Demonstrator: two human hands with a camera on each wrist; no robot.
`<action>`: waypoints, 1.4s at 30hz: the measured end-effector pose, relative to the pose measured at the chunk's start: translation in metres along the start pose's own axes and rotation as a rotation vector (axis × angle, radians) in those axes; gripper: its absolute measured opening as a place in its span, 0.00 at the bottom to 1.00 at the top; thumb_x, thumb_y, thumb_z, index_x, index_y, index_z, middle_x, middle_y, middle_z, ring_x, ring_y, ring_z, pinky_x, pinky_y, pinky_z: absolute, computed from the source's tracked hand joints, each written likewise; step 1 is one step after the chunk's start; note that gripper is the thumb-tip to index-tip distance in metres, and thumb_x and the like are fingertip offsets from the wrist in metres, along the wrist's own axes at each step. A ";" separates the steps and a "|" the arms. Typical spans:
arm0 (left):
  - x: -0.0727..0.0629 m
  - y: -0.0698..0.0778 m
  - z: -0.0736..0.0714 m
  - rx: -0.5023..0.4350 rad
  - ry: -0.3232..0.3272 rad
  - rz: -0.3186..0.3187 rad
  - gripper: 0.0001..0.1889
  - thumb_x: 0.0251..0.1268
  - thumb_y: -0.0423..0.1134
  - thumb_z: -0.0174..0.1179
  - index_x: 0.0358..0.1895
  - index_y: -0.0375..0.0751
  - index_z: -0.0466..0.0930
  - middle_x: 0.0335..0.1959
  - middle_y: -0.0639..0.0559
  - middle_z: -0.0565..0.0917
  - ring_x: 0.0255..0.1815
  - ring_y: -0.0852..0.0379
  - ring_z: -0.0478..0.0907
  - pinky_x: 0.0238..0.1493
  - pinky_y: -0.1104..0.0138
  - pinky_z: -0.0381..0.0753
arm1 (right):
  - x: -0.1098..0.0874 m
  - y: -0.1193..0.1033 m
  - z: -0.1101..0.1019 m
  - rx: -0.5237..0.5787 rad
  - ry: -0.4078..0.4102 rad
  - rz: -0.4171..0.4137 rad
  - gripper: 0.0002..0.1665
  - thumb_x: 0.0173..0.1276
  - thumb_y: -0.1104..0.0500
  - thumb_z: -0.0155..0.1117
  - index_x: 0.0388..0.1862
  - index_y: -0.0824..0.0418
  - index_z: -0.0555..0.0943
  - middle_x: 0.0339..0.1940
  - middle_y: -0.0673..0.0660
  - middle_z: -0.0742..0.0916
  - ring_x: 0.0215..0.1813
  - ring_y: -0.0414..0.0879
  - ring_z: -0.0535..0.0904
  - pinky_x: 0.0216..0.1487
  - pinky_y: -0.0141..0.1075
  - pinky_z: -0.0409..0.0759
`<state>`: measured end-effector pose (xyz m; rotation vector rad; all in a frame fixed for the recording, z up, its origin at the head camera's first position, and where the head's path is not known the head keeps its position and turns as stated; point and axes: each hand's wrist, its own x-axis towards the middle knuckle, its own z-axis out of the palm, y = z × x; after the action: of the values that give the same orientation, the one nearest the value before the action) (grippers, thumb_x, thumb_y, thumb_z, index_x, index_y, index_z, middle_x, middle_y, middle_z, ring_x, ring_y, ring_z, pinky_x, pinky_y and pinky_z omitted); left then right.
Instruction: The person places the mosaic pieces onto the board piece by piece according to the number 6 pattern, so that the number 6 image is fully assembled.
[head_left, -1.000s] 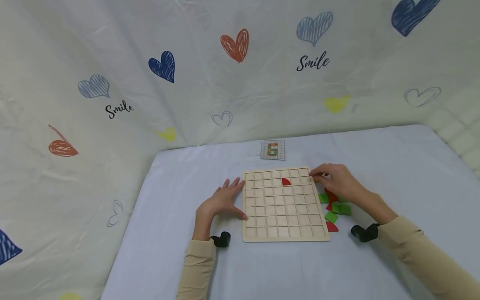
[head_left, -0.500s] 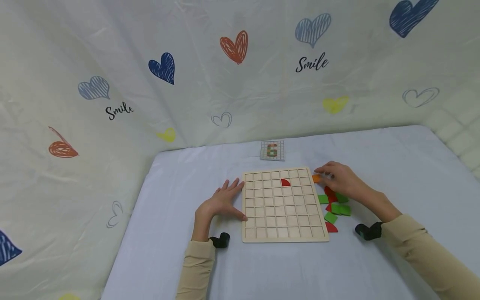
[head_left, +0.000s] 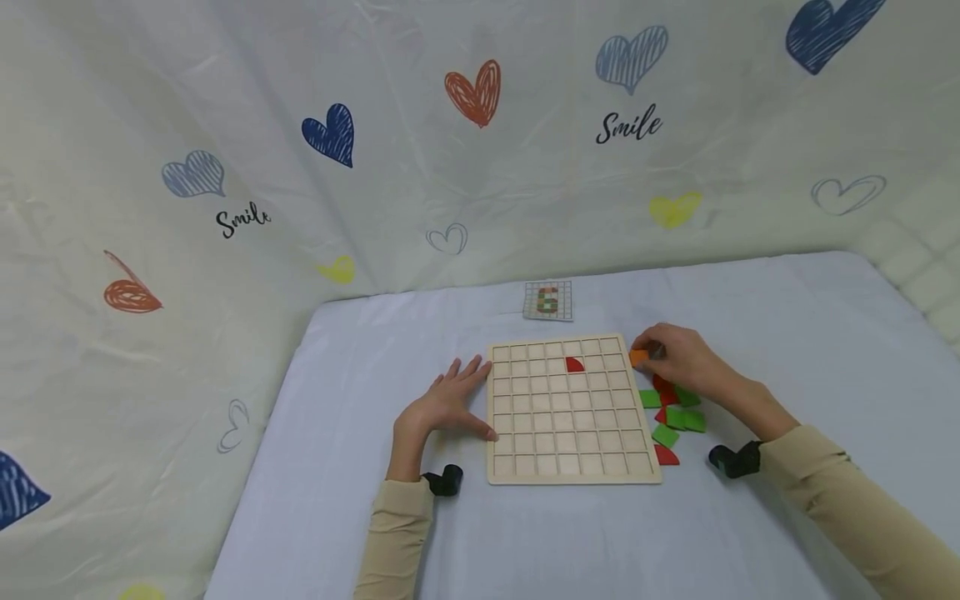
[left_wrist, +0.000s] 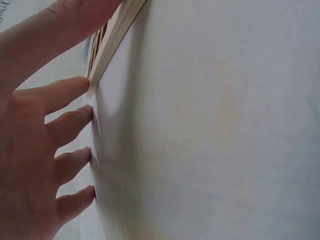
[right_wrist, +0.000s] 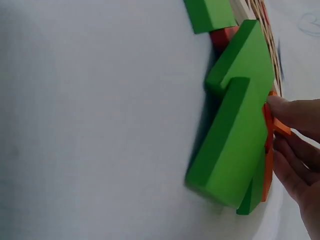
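Observation:
A wooden grid board (head_left: 566, 417) lies on the white-covered table, with one red quarter-round tile (head_left: 574, 365) in its upper part. Along the board's left edge my left hand (head_left: 444, 403) rests with fingers spread, thumb and forefinger touching the rim. In the left wrist view its fingertips (left_wrist: 85, 112) meet the cloth beside the board. My right hand (head_left: 681, 360) pinches an orange tile (head_left: 638, 357) just off the board's upper right edge. The right wrist view shows the thumb (right_wrist: 290, 112) against orange pieces, partly hidden behind green tiles (right_wrist: 232, 145).
Loose green tiles (head_left: 675, 418) and red tiles (head_left: 666, 455) lie in a heap along the board's right side, below my right hand. A small pattern card (head_left: 547, 301) with a coloured figure on a grid lies behind the board. A heart-printed sheet (head_left: 390, 192) hangs behind the table.
My right hand has shifted slightly right from the board's upper right edge, and the orange tile now shows at its fingertips. The left hand and board keep their places.

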<state>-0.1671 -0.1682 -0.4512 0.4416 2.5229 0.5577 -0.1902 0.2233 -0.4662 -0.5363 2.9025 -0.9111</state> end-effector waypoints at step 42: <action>-0.003 0.004 -0.003 -0.034 0.019 0.004 0.62 0.48 0.54 0.81 0.85 0.52 0.49 0.87 0.53 0.45 0.87 0.44 0.33 0.85 0.45 0.38 | -0.002 -0.015 0.007 0.128 0.033 -0.020 0.22 0.67 0.69 0.70 0.59 0.72 0.83 0.53 0.67 0.87 0.51 0.59 0.85 0.55 0.54 0.86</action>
<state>-0.1654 -0.1666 -0.4458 0.4307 2.5267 0.6083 -0.1825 0.2088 -0.4640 -0.5463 2.8469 -1.1088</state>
